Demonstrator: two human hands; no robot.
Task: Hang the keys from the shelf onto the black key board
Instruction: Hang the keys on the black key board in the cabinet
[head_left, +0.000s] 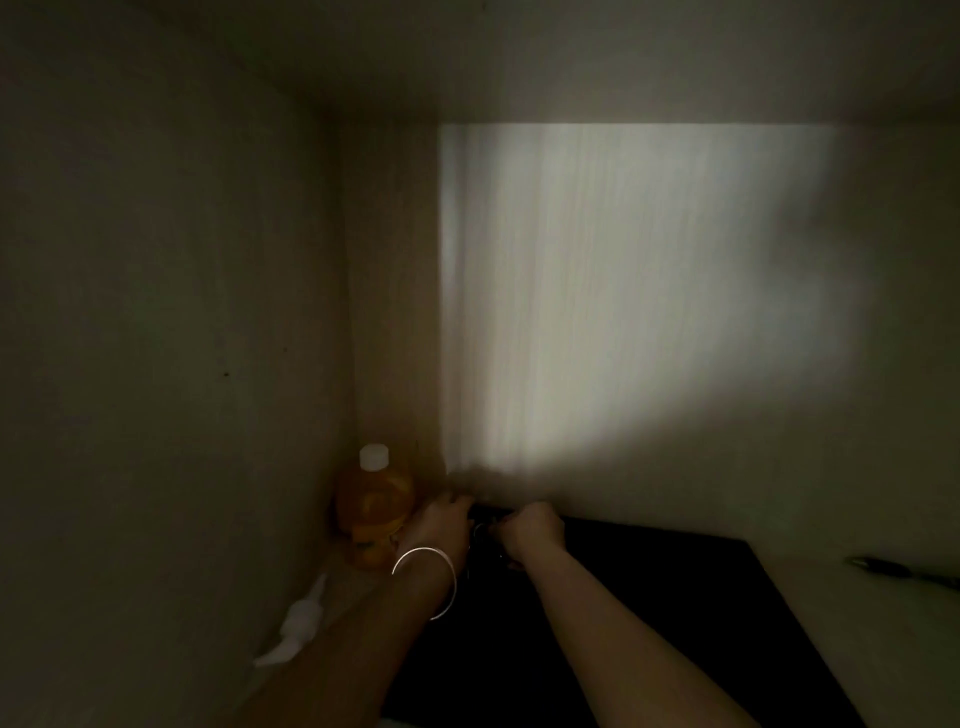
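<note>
The black key board (649, 597) lies dark and flat at the bottom of a dim shelf compartment. My left hand (441, 522), with a silver bangle on the wrist, reaches to the board's far left corner, and its fingers curl over that edge. My right hand (530, 530) is closed in a fist just to the right of it. Between the two hands a small metal ring of the keys (479, 531) glints, pinched at the right hand's fingertips. The rest of the keys is lost in shadow.
An orange bottle (374, 504) with a white cap stands in the back left corner, touching distance from my left hand. A white pump dispenser (298, 623) lies along the left wall. A dark pen (898, 569) lies at the right. A patch of light falls on the back panel.
</note>
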